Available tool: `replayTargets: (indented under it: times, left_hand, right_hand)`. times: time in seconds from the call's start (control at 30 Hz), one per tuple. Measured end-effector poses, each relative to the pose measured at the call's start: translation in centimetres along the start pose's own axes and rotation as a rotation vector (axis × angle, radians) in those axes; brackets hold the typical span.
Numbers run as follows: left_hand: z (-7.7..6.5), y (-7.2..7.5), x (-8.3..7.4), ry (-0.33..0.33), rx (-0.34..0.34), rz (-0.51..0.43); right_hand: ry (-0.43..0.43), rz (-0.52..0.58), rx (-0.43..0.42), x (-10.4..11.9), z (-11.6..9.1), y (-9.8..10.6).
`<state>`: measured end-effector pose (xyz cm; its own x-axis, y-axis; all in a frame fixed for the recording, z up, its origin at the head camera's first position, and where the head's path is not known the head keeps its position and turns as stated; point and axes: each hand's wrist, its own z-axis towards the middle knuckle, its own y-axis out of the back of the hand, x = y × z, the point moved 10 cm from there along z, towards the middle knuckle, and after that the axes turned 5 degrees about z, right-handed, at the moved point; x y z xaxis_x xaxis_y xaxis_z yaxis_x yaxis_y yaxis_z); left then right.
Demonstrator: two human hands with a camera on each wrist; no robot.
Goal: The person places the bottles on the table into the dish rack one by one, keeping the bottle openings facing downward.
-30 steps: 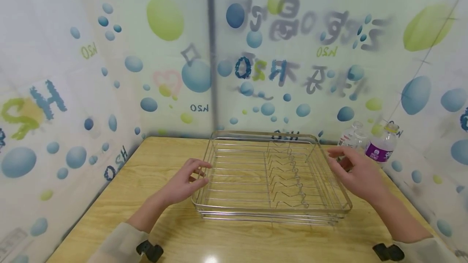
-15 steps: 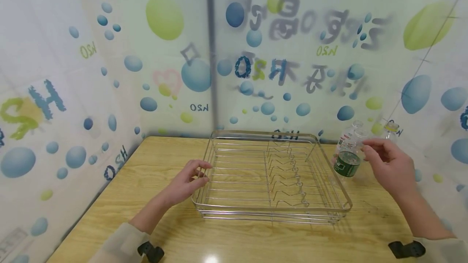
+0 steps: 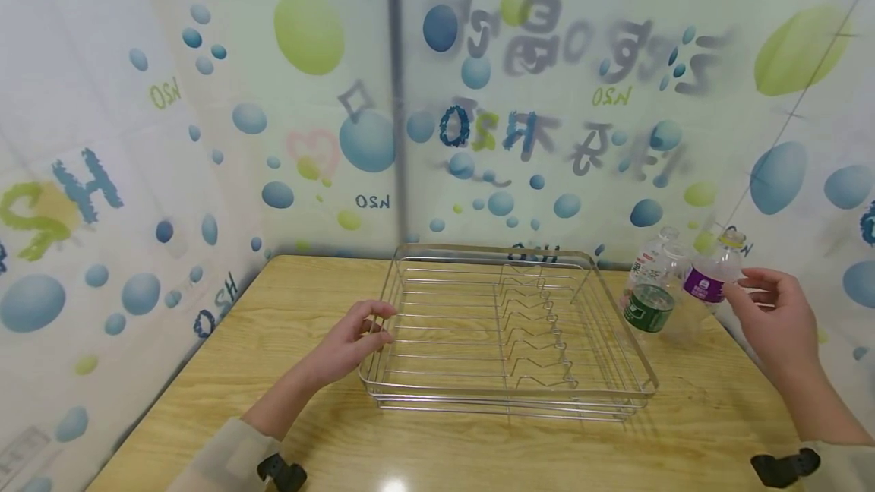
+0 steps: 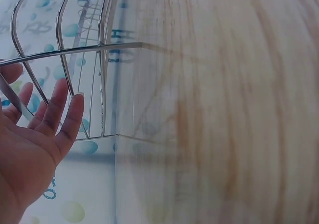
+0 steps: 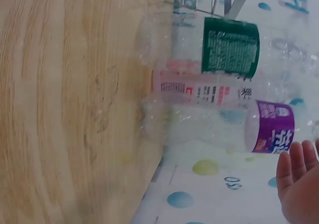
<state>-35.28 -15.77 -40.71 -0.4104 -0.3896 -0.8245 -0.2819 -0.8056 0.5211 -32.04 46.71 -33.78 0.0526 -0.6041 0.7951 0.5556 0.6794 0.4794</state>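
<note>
A silver wire dish rack point(image 3: 451, 355) stands on the wooden table. At its left rim lies my left hand point(image 3: 349, 340), index finger and thumb reaching over the edge; in the left wrist view, the fingers point(image 4: 72, 117) are spread loosely among the wires. Right of the rack, a clear plastic bottle with a purple label point(image 3: 704, 285) stands upright. My right hand point(image 3: 779, 325) is beside it, fingertips right at the label and not wrapped round the bottle. The right wrist view shows relaxed fingers point(image 5: 296, 159) next to the purple label.
A clear bottle with a green label point(image 3: 648, 308) stands between the rack and the purple-labelled bottle. Behind it is another clear bottle with red and black print point(image 3: 642, 266). Bubble-patterned curtains point(image 3: 328, 135) enclose the wooden table point(image 3: 273, 310) at the back and sides.
My right hand has moved right, from the rack's right rim, past the green-labelled bottle, to the right side of the purple-labelled one. The left hand and rack have stayed put.
</note>
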Motion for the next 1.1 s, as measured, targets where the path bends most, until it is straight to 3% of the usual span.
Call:
replayTargets:
  times: [0.13, 0.27, 0.43, 1.1]
  left_hand:
    - [0.1, 0.0, 0.1, -0.002, 0.0, -0.006]
    - [0.0, 0.0, 0.1, -0.003, -0.003, -0.005]
    - [-0.1, -0.1, 0.1, -0.011, 0.0, -0.012]
    - [-0.2, -0.1, 0.1, -0.017, 0.0, -0.03]
  right_hand:
    - [-0.049, 0.024, 0.025, -1.3, 0.6, 0.0]
    - [-0.091, 0.018, 0.106, -2.5, 1.4, -0.7]
    - [-0.081, 0.012, 0.198, -3.3, 2.2, -2.0]
    - [-0.041, 0.065, 0.237, -3.2, 3.2, -3.9]
